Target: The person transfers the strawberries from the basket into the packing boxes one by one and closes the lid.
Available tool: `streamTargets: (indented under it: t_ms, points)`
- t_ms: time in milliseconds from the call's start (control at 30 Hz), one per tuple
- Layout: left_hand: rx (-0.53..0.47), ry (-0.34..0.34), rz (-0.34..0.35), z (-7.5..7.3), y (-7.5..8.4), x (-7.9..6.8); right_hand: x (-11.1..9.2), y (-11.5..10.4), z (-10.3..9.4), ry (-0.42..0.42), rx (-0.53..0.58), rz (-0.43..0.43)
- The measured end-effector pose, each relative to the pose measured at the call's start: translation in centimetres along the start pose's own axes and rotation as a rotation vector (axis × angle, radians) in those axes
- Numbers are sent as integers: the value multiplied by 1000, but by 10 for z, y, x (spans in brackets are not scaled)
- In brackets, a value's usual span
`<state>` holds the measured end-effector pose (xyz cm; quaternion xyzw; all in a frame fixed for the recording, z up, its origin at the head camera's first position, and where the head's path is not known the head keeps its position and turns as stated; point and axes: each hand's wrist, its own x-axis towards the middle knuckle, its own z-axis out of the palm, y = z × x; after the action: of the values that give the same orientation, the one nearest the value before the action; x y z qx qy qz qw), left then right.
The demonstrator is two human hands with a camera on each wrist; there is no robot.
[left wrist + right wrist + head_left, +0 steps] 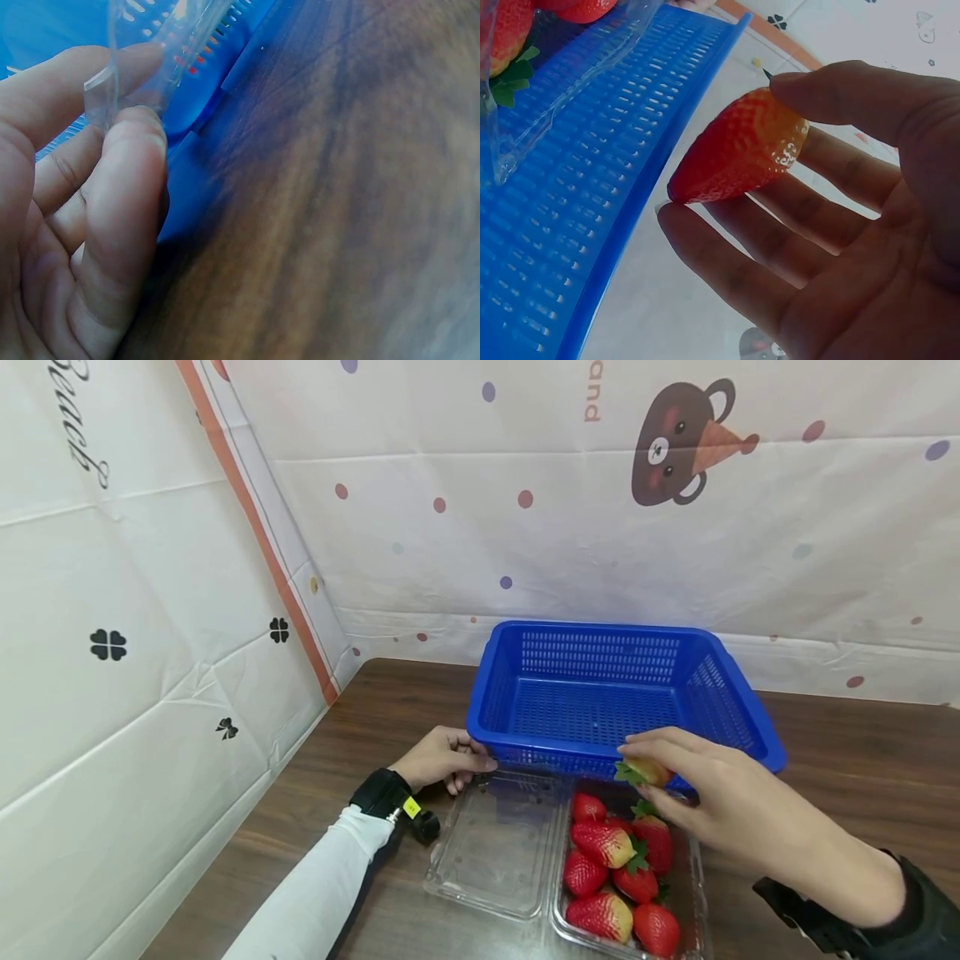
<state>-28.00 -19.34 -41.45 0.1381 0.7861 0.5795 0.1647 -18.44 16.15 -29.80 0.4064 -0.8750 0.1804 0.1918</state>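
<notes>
My right hand (pixel 712 785) holds a red and yellow strawberry (pixel 739 146) between thumb and fingertips, over the near rim of the blue perforated basket (pixel 592 710). Its green leaves show in the head view. Below the hand, several strawberries (pixel 602 843) lie in a clear plastic box (pixel 697 893). The box's clear lid (pixel 495 852) is folded out flat to the left. At the lid's far left corner, my left hand (pixel 447 758) pinches the clear plastic edge (pixel 99 94) between thumb and fingers, close to the basket's near left corner.
The basket stands on a dark wood table (pixel 322 793), near the back. Behind it hangs a pale printed sheet (pixel 450 543), and another covers the left side (pixel 172 568). Each wrist wears a black strap; a small black camera (pixel 426 827) is on the left one.
</notes>
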Motion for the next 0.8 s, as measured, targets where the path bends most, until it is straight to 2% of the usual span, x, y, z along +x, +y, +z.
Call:
streamTargets:
  t_ms: [367,800]
  points:
    - [1,-3,-3,0,1,-1,-1,-1,11,-41,15,-89]
    - [0,-11,1,0,1,-2,-3,-3,18,-143,64,-78]
